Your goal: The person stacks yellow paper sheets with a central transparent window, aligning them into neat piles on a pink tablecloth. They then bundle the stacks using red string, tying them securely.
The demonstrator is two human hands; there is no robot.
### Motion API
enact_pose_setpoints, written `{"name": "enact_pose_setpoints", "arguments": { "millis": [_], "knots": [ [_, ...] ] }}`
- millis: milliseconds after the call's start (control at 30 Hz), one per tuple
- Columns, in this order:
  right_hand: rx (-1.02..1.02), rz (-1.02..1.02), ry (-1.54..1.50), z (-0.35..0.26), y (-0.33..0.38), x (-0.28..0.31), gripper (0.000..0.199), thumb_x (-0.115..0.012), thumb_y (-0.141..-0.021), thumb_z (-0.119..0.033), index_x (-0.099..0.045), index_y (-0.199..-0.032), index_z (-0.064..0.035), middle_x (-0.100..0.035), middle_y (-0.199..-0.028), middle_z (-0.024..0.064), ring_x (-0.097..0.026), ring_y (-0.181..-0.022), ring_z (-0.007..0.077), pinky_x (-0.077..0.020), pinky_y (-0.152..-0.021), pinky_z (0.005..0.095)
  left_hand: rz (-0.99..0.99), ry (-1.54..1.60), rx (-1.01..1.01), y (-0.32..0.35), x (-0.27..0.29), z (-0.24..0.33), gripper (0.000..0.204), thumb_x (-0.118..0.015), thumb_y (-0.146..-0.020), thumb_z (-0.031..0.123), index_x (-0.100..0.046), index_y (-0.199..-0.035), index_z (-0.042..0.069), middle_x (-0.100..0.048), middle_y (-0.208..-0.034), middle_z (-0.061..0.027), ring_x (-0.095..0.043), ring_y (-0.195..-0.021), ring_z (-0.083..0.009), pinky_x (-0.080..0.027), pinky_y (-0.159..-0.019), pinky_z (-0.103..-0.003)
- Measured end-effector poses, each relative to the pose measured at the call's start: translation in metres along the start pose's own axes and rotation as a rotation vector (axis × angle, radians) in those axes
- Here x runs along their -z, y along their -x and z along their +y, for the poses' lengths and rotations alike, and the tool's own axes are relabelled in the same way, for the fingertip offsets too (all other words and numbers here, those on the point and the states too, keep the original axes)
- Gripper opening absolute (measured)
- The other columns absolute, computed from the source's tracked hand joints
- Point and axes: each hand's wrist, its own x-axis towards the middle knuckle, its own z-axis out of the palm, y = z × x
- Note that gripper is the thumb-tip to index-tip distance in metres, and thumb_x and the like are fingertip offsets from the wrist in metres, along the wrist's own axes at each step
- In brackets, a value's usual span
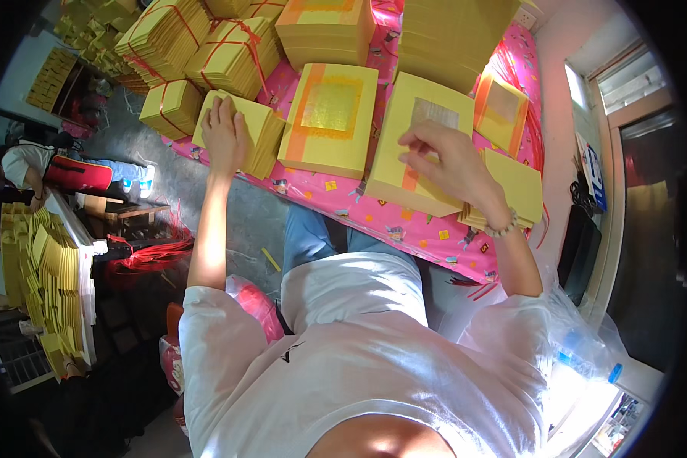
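My left hand point(225, 139) lies flat on a stack of plain yellow paper point(261, 126) at the table's near edge, fingers stretched out. My right hand point(454, 162), with a beaded bracelet point(502, 226) at the wrist, is over a thick yellow paper stack point(404, 114) whose top sheet bears a silver square. Its fingers are bent, thumb and forefinger tips apart, and I see nothing between them. Between my hands stands another paper stack point(294, 153), with a gold square and an orange band on top. A plain yellow stack point(517, 183) sits beside my right wrist.
A pink patterned cloth point(336, 200) covers the table. Bundles point(233, 53) tied with red string and taller paper stacks point(324, 38) fill its back. Red strands point(530, 107) hang at the right. At far left, a person point(30, 168) is near another table point(84, 267) with yellow paper.
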Motion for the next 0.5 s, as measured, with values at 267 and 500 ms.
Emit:
{"name": "enact_pose_setpoints", "arguments": {
  "millis": [267,500],
  "knots": [
    [0.067,0.025,0.179,0.017,0.068,0.001,0.030,-0.074,-0.073,-0.018,-0.062,-0.097,-0.0039,-0.057,-0.091,0.0114,-0.059,-0.086,0.0307,-0.0477,-0.074,0.0397,0.066,0.035,-0.107,0.009,0.015,0.011,0.047,-0.039,-0.096,0.026,-0.041,-0.135,0.000,-0.039,-0.140,-0.0260,-0.035,-0.126,-0.0474,-0.027,-0.107,-0.053],
    [0.107,0.107,0.218,0.022,0.064,-0.011,0.026,-0.073,-0.074,-0.017,-0.064,-0.095,-0.0041,-0.059,-0.091,0.0109,-0.059,-0.086,0.0308,-0.0484,-0.074,0.0386,0.151,-0.064,-0.149,0.006,0.023,0.015,0.046,-0.040,-0.096,0.026,-0.044,-0.134,0.000,-0.040,-0.138,-0.0279,-0.036,-0.125,-0.0462,-0.027,-0.106,-0.052]
  ]
}}
